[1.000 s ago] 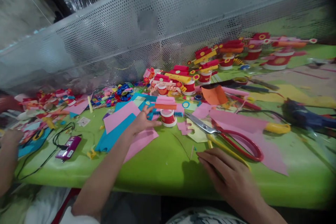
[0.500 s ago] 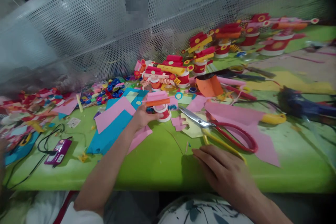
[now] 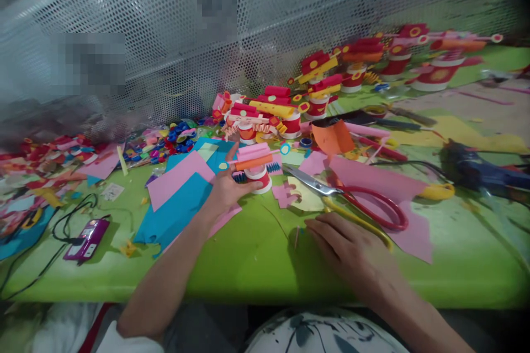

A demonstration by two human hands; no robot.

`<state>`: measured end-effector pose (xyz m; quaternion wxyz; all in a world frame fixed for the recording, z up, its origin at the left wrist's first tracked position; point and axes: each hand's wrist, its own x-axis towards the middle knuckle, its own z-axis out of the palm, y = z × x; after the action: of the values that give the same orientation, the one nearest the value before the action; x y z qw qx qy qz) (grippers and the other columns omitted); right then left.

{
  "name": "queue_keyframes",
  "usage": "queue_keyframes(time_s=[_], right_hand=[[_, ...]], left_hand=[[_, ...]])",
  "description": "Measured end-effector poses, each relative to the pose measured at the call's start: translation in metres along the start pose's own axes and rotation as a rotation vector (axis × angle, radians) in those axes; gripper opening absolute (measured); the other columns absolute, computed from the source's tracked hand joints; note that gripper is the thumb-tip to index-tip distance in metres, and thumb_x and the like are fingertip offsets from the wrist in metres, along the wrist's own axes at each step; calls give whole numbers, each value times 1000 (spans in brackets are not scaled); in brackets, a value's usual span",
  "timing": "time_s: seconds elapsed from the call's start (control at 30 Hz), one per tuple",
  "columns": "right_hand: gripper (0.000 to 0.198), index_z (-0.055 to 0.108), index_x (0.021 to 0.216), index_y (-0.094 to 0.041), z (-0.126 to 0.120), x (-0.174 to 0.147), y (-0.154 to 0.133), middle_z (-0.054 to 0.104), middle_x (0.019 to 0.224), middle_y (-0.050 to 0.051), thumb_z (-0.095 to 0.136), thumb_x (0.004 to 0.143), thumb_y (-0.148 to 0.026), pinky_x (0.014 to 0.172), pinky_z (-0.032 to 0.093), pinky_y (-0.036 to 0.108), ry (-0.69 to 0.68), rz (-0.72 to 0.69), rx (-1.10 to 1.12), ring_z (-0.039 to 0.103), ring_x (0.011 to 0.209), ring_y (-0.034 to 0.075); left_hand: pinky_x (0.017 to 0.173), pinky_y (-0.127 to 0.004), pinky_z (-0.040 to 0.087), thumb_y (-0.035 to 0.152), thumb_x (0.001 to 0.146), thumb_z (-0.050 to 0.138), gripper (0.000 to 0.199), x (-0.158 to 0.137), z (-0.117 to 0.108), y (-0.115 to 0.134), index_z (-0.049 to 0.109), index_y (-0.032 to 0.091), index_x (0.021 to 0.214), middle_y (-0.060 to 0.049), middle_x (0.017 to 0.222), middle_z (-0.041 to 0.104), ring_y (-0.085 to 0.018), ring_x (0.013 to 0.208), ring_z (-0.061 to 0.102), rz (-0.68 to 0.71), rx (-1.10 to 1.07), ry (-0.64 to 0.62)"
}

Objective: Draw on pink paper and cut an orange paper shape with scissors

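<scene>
1. Left hand, head view: grasping a small paper-cup model from its left side; we find the thumb across the near face and one finger raised behind.
2. Paper-cup model: between the left thumb and fingers, beyond and left of the right hand, well apart from it. Red cup, white bands, pink and orange paper rolls on top, dark blue coils at both sides, blue-ringed disc at the right. Slightly tilted; we cannot tell whether its base touches the table.
3. Right hand: released, palm down, fingers extended and close together, low over the near part of the table. We cannot tell whether it touches the scissors.
4. Scissors: metal blades, one red and one yellow handle, tips towards the model, yellow handle just beside the right hand.
5. Blue paper sheet and pink paper sheet: left of the model, overlapping.
6. Similar cup models: several, grouped behind and extending right.
7. Purple device: black cables attached, table's left part.
8. Dark blue tool: far right, too blurred for us to name.
</scene>
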<state>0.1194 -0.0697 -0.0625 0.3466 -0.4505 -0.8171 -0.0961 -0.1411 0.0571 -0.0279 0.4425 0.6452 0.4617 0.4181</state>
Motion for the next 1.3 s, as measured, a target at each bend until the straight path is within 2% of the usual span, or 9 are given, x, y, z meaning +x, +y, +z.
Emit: queue_keyframes(time_s=[0.1,0.33,0.47,0.53,0.63,0.73,0.9,1.07,1.3], right_hand=[[21,72,104,-17,-2,-3,2,78,98,9,51,103,-17,68,61,30,17,-5,33,75,78,19],[17,71,111,-18,-5,-14,7,75,105,9,59,100,-16,79,63,30,29,43,115,75,87,18],[18,70,112,-19,-4,-15,7,75,106,9,59,99,-14,79,63,30,16,42,126,75,88,18],[17,71,112,-18,-4,-14,7,75,105,9,59,99,-15,77,63,30,21,35,122,76,87,18],[16,71,110,-18,-4,-12,7,76,103,9,60,99,-16,73,63,31,27,35,129,76,85,19],[14,71,107,-18,-6,-9,4,76,100,9,61,98,-16,72,62,30,35,40,165,75,82,18],[14,74,105,-20,-11,-6,1,77,96,7,62,97,-16,71,62,30,75,66,219,75,80,18],[13,75,102,-21,-14,-6,0,77,95,6,64,96,-15,71,62,29,95,111,273,74,79,17],[15,74,102,-21,-17,-7,1,76,94,6,62,96,-13,69,61,27,80,135,348,74,79,16]], left_hand=[[111,-55,50,42,69,92,83,-4,-4,3,58,28,144,-13,139,69,-35,129,64,12,29,7],[114,-52,46,30,69,92,71,-3,-31,7,66,22,135,-13,134,72,-39,133,59,-11,135,-177],[104,-47,52,32,72,87,62,-3,-49,7,69,23,131,-13,141,67,-37,135,57,-47,76,-214],[101,-45,53,33,74,85,60,-4,-58,8,69,23,130,-12,136,70,-34,128,61,-58,77,-205],[89,-39,56,37,73,84,52,-4,-70,9,73,21,122,-9,112,77,-27,103,70,-96,131,-104],[75,-32,53,47,78,78,36,0,-79,6,77,19,99,-7,87,76,-22,83,68,-98,201,76],[54,-26,34,47,81,73,34,6,-86,-1,63,20,64,1,56,53,-14,55,45,-75,294,265],[51,-28,22,41,81,69,43,4,-86,0,47,21,51,4,50,37,-11,50,31,-70,356,391],[52,-28,27,40,77,69,33,4,-78,0,59,20,53,2,51,46,-12,51,35,-56,300,471]])
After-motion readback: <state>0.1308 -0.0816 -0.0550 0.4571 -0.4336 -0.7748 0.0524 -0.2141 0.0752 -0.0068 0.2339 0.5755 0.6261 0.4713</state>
